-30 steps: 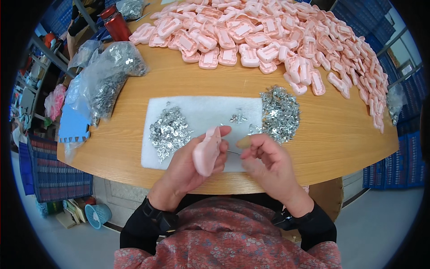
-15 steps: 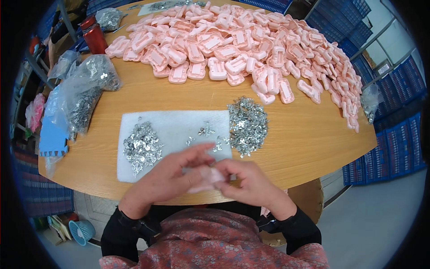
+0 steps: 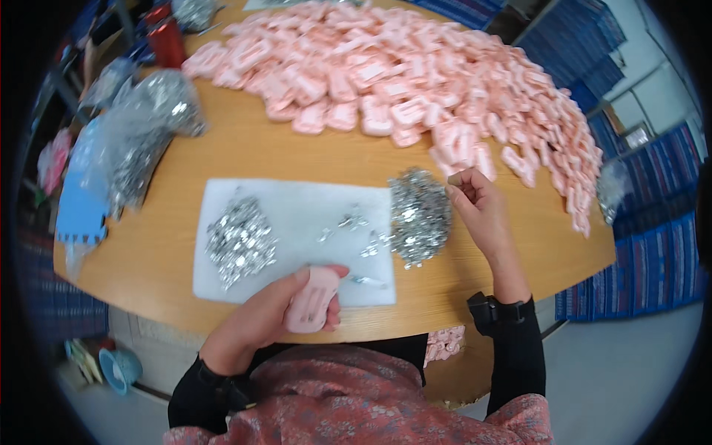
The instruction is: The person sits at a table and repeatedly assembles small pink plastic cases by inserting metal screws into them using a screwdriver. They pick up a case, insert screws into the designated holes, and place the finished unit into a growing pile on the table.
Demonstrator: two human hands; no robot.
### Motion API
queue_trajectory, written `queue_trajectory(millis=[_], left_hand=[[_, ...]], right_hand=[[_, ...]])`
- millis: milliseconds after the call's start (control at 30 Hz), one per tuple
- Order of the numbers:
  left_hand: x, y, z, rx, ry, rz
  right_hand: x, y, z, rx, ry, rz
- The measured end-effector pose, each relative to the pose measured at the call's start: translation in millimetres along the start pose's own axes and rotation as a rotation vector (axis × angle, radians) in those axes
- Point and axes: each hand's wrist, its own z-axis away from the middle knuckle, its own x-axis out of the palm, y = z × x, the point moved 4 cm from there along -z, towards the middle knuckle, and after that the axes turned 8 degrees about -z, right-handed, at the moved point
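Observation:
My left hand [image 3: 261, 310] is closed around a pink plastic casing [image 3: 312, 300], which has a long recess in its upper face. It holds the casing over the front edge of a white foam sheet [image 3: 300, 200]. At the right edge of a heap of small silvery metal pieces [image 3: 420, 216], my right hand [image 3: 483, 215] is raised with thumb and fingers pinched together. Anything between those fingertips is too small to make out. On the sheet lie a second pile of small metal pieces [image 3: 241, 241], a few loose ones [image 3: 354, 217] and a slim pale tool [image 3: 368, 282].
A big heap of pink casings [image 3: 356, 70] covers the table's far side. Clear bags of metal parts [image 3: 141, 167], a blue foam mat [image 3: 81, 211] and a red bottle [image 3: 165, 37] stand at the left. Blue racks [image 3: 638, 271] are beyond the right edge.
My hands were together on the casing and have parted. The right one has moved up and right to the metal heap. The left keeps the casing, now turned face up.

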Motion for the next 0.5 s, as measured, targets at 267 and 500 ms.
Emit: queue_trajectory(millis=[267,500], left_hand=[[-19,-13,1,0.057,0.032,0.2],[-17,-13,-4,0.065,0.038,0.205]], right_hand=[[53,-41,14,-0.119,-0.276,0.193],[66,-31,45,-0.247,-0.299,0.233]])
